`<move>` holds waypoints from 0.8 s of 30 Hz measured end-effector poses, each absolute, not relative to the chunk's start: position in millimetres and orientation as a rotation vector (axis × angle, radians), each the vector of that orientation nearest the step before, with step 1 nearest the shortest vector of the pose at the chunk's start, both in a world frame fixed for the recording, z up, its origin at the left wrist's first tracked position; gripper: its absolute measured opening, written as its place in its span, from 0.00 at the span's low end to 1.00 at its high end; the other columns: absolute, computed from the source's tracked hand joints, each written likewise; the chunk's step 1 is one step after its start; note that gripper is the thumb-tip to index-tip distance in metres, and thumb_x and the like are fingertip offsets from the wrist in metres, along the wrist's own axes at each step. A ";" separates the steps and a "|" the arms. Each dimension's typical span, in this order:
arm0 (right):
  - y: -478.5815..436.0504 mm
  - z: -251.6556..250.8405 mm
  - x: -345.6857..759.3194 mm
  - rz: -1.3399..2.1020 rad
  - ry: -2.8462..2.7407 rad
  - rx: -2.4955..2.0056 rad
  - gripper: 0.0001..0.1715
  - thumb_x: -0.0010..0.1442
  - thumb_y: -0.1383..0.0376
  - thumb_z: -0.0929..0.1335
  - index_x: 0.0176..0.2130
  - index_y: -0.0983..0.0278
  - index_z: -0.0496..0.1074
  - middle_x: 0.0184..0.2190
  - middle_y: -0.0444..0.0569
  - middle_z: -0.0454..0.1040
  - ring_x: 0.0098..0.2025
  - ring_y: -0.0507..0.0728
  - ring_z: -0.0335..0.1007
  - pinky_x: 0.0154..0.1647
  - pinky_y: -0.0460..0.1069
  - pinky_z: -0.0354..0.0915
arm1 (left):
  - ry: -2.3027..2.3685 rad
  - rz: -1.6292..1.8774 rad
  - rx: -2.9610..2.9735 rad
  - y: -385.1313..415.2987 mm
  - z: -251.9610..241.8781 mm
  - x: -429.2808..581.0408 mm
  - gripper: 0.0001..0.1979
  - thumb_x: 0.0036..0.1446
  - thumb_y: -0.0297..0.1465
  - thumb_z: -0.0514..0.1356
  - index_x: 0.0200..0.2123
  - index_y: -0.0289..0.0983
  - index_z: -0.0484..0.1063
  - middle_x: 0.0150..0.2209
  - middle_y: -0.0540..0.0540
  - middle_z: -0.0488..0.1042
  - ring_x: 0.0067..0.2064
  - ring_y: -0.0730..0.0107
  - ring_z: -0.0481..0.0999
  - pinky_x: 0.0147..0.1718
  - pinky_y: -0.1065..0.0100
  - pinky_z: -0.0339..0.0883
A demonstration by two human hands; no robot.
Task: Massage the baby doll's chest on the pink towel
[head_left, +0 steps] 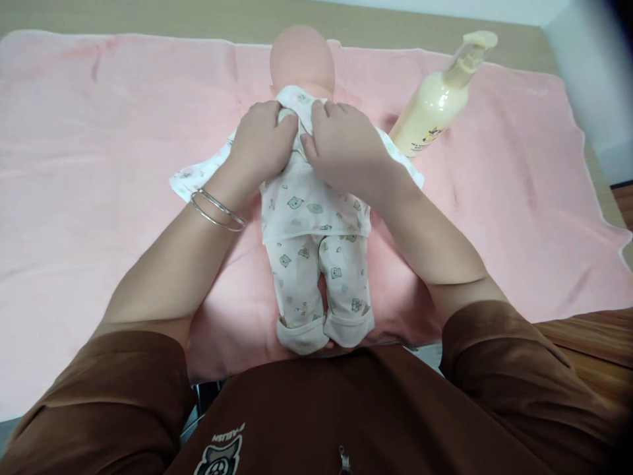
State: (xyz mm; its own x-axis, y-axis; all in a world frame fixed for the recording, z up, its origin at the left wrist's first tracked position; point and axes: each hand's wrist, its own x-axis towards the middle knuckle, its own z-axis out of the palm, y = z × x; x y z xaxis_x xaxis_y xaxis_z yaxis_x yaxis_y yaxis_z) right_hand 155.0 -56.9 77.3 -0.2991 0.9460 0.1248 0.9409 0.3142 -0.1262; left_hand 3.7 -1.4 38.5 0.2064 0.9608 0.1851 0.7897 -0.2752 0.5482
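Note:
A baby doll (pixel 302 59) lies on a pink blanket, its bald head away from me and its legs toward me. No face shows on it. It wears a white patterned shirt (pixel 316 204) and matching trousers (pixel 341 280) with turned-up cuffs. At the upper part of the shirt, just below the neck, my left hand (pixel 264 138) is closed on the fabric, thumb against fingers. Close beside it, my right hand (pixel 346 145) grips the shirt's other side the same way. Both sleeves spread outward, partly hidden behind my hands and forearms.
A pale yellow pump bottle (pixel 432 105) stands on the blanket to the right of the doll. The pink blanket (pixel 99 198) covers most of the table, whose light wooden edge (pixel 173 23) shows at the back. Brown wood (pixel 588 343) appears at lower right.

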 end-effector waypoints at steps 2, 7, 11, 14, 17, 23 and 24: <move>-62.3 76.6 150.3 0.017 -2.423 -1.671 0.28 0.71 0.55 0.50 0.56 0.68 0.62 0.52 0.61 0.67 0.54 0.67 0.61 0.59 0.60 0.60 | 1.673 0.697 2.114 3.7 35.1 2.2 0.11 0.64 0.31 0.47 0.33 0.39 0.67 0.38 0.42 0.71 0.41 0.61 0.68 0.42 0.60 0.60; -38.8 65.6 164.2 0.133 -2.384 -1.670 0.25 0.71 0.57 0.48 0.45 0.63 0.66 0.45 0.58 0.70 0.47 0.63 0.66 0.52 0.58 0.64 | 1.702 0.672 2.244 -9.2 34.5 6.0 0.16 0.65 0.35 0.46 0.49 0.38 0.68 0.46 0.37 0.70 0.50 0.51 0.67 0.51 0.52 0.59; -18.6 58.0 180.5 0.202 -2.318 -1.708 0.31 0.72 0.51 0.46 0.41 0.63 0.67 0.41 0.53 0.73 0.40 0.60 0.68 0.44 0.55 0.67 | 1.568 0.669 2.382 -32.6 44.0 13.4 0.20 0.62 0.35 0.49 0.57 0.41 0.64 0.52 0.36 0.66 0.57 0.46 0.62 0.59 0.51 0.54; -19.8 59.4 182.3 0.210 -2.317 -1.706 0.34 0.72 0.49 0.45 0.46 0.64 0.66 0.44 0.55 0.73 0.43 0.61 0.69 0.45 0.55 0.66 | 1.526 0.688 2.399 -36.7 48.5 16.2 0.17 0.61 0.34 0.50 0.52 0.43 0.67 0.52 0.38 0.66 0.57 0.48 0.63 0.58 0.52 0.55; -32.1 65.3 172.7 0.161 -2.324 -1.723 0.33 0.72 0.53 0.47 0.53 0.73 0.64 0.49 0.62 0.70 0.50 0.66 0.67 0.52 0.60 0.64 | 1.555 0.747 2.292 -23.9 46.1 12.8 0.09 0.60 0.30 0.50 0.38 0.42 0.69 0.42 0.41 0.71 0.49 0.53 0.68 0.49 0.55 0.60; -53.6 69.2 153.6 0.040 -2.358 -1.639 0.27 0.68 0.57 0.53 0.60 0.66 0.59 0.58 0.57 0.64 0.58 0.64 0.58 0.62 0.56 0.56 | 1.682 0.763 2.171 0.1 31.1 5.0 0.11 0.62 0.28 0.47 0.37 0.41 0.69 0.40 0.42 0.72 0.44 0.58 0.69 0.43 0.59 0.58; -52.9 68.1 152.8 0.047 -2.351 -1.644 0.26 0.68 0.57 0.52 0.59 0.65 0.60 0.57 0.57 0.64 0.57 0.64 0.59 0.62 0.56 0.57 | 1.690 0.752 2.183 -0.1 29.6 5.3 0.11 0.63 0.29 0.47 0.39 0.41 0.69 0.41 0.42 0.72 0.45 0.57 0.69 0.44 0.58 0.58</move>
State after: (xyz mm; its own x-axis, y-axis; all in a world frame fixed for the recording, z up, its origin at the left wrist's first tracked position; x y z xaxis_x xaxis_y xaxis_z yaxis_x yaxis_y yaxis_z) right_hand 152.8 -52.9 68.1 -0.3188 0.9260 0.2022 0.9172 0.3552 -0.1803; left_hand 5.3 -0.1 29.6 0.1805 0.9563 0.2300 0.8108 -0.2770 0.5156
